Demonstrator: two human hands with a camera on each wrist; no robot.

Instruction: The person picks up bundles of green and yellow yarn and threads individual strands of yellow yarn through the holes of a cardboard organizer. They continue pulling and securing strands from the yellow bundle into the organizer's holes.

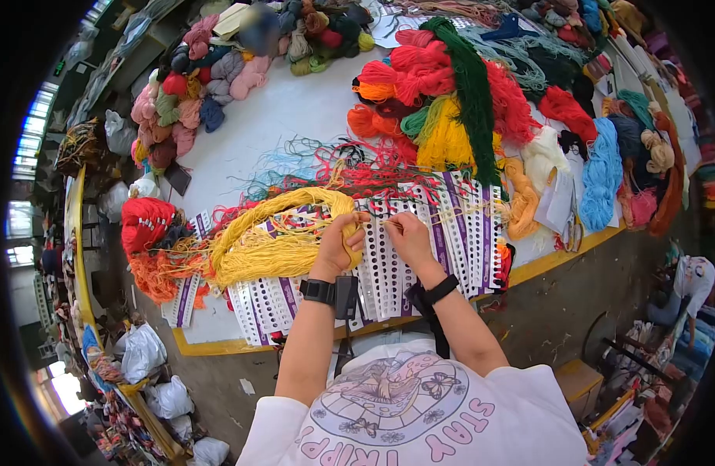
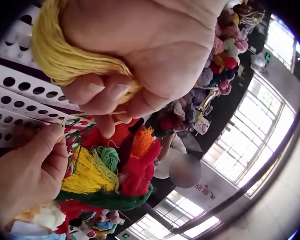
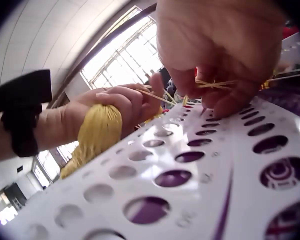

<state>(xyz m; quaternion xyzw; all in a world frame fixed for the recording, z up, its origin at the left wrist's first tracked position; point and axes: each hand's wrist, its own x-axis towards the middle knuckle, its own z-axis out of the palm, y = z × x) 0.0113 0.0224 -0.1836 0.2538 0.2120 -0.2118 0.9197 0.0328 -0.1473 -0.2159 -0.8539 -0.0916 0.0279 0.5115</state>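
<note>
A long skein of yellow yarn [image 1: 268,260] lies across the white punched cards [image 1: 382,291]. My left hand [image 1: 342,245] grips its right end; in the left wrist view the yarn [image 2: 57,50] runs under curled fingers. Just to the right, my right hand [image 1: 412,242] pinches thin yellow thread [image 3: 215,84] between thumb and fingers, low over a row of card holes in the right wrist view. Strands of the thread stretch between the two hands. Purple stripes mark several cards, which overlap side by side along the table's near edge.
Loose red, green and blue threads [image 1: 319,159] lie behind the cards. Beyond them are piled red yarn [image 1: 420,66], yellow yarn [image 1: 448,140] and a dark green hank [image 1: 470,85]. A blue hank [image 1: 601,175] lies at the right, a red bundle [image 1: 146,224] at the left.
</note>
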